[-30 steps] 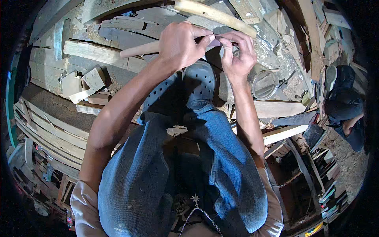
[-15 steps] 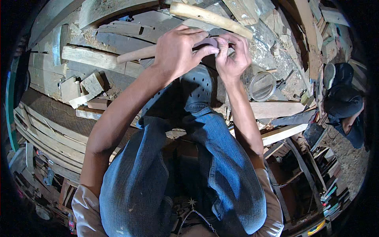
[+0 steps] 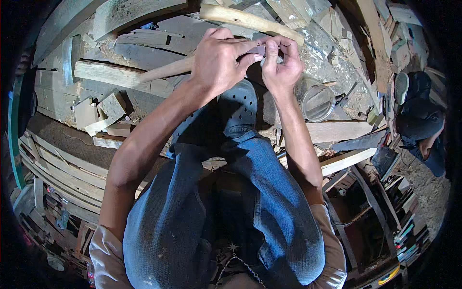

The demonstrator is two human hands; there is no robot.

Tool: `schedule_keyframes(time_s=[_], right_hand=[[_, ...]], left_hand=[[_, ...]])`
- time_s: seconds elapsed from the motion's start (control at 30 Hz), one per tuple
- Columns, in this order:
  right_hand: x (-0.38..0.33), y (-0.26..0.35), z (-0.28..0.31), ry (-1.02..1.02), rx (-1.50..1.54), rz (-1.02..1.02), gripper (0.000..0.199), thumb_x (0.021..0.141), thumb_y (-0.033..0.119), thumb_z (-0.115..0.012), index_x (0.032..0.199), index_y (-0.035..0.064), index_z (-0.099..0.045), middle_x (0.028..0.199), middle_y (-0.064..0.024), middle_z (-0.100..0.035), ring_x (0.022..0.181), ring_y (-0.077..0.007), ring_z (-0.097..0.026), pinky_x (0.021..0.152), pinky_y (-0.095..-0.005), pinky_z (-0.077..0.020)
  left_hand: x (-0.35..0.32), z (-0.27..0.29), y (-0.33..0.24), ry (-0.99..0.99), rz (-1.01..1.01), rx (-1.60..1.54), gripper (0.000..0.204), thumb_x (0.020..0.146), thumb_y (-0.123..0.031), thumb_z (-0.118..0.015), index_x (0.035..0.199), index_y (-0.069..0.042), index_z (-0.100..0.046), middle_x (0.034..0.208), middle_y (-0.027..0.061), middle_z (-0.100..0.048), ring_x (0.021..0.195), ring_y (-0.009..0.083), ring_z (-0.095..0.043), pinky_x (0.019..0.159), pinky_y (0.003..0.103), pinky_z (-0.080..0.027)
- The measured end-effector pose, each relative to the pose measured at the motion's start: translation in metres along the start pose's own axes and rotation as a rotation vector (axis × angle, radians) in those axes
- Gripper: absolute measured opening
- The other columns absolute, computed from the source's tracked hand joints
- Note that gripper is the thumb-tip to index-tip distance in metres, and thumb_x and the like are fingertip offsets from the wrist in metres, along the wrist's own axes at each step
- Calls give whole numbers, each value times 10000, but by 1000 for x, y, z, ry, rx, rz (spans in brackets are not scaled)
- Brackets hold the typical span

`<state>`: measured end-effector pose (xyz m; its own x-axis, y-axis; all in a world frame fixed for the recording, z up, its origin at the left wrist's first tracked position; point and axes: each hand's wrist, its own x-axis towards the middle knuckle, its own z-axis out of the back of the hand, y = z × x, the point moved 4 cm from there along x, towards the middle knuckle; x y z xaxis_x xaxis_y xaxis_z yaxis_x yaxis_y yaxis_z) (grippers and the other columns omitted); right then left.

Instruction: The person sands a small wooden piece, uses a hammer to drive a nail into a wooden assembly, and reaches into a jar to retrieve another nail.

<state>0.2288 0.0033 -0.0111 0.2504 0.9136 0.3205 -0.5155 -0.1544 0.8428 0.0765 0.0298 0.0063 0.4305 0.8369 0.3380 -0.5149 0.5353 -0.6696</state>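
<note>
Both hands are held close together beyond my shoes. My left hand [image 3: 219,62] is closed, its thumb and fingers pinching a thin, flat, purplish-grey piece [image 3: 258,50]. My right hand [image 3: 281,65] is closed at the other end of that piece, thumb against bent fingers. A round wooden handle [image 3: 166,70] sticks out to the left from behind my left hand. Whether the handle and the grey piece belong together is hidden by the fingers. Just beyond the hands lies a pale, smooth wooden bar [image 3: 250,21].
A round clear container [image 3: 318,103] stands right of my right wrist. Wood offcuts [image 3: 103,111] lie at left, near a long plank [image 3: 108,74]. My dark perforated shoe [image 3: 238,108] is below the hands. Another person [image 3: 421,120] is at the far right.
My left hand has turned slightly and shifted a little, with its fingers nearer the right hand. The right hand's fingers have curled a bit differently. Both still grip the grey piece.
</note>
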Motion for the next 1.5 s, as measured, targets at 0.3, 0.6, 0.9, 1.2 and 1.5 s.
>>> schedule_keyframes(time_s=[0.3, 0.6, 0.9, 1.2, 1.5], right_hand=[[10, 5, -2, -1, -110, 128, 68, 913, 44, -651, 923, 20, -588, 740, -93, -701, 669, -210, -718, 614, -314, -556], [14, 10, -3, -2, -245, 336, 94, 849, 38, -708, 867, 43, -615, 787, -79, -690, 679, -262, -659, 612, -364, -534], [9, 9, 4, -12, -197, 192, 76, 860, 68, -715, 874, 27, -653, 803, -94, -708, 689, -253, -684, 619, -353, -541], [8, 15, 10, 104, -146, 167, 29, 852, 72, -716, 872, 53, -707, 841, -82, -720, 786, -248, -702, 727, -337, -544], [4, 5, 14, 97, 14, -83, 43, 865, 84, -713, 887, 53, -692, 857, -79, -733, 805, -239, -708, 741, -340, -546]], left_hand=[[2, 0, 0, -12, 4, -3, 272, 746, -260, -823, 1001, -174, -789, 840, 44, -745, 701, 199, -618, 759, 327, -465], [6, 0, 8, 93, 211, -166, 252, 774, -245, -812, 990, -117, -788, 776, 110, -716, 669, 220, -645, 642, 354, -513], [8, 1, 12, 171, 391, -166, 214, 787, -267, -805, 958, -139, -798, 764, 123, -704, 654, 205, -663, 622, 320, -516], [8, 1, 11, 163, 465, -186, 207, 754, -243, -833, 932, -144, -803, 765, 107, -710, 632, 191, -657, 609, 320, -517], [7, -1, 8, 122, 422, -164, 208, 753, -237, -838, 932, -136, -801, 778, 121, -707, 649, 222, -674, 633, 335, -545]])
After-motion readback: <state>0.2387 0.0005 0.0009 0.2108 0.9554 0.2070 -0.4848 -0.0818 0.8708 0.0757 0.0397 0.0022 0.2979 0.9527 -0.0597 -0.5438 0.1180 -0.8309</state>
